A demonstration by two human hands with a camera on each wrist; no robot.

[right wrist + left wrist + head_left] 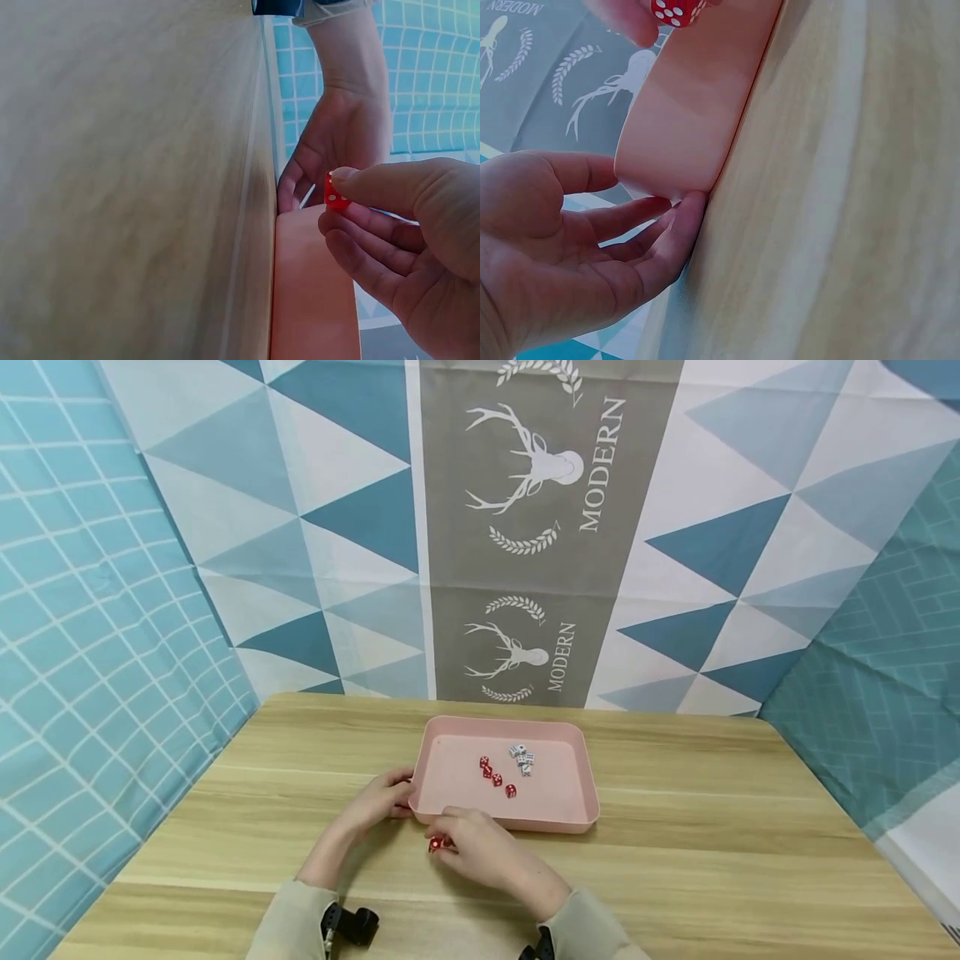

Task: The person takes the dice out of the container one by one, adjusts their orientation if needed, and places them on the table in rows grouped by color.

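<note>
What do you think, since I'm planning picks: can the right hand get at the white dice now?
Probably yes: the white dice lie uncovered in the open-topped pink tray, beyond its near wall. The red die that the right hand pinches might hamper a grasp.

Behind a pale wood-grain table (712,793) hangs a blue, white and grey cloth (517,568) printed with white stag heads (558,467), between light-blue grid-patterned fabric (97,635) and teal brick-patterned fabric (885,668)

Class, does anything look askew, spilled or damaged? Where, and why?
Behind the table, the backdrop's deer heads and MODERN lettering lie sideways, as if turned. Nothing seems spilled: dice lie in the pink tray, a red die in the right hand.
</note>
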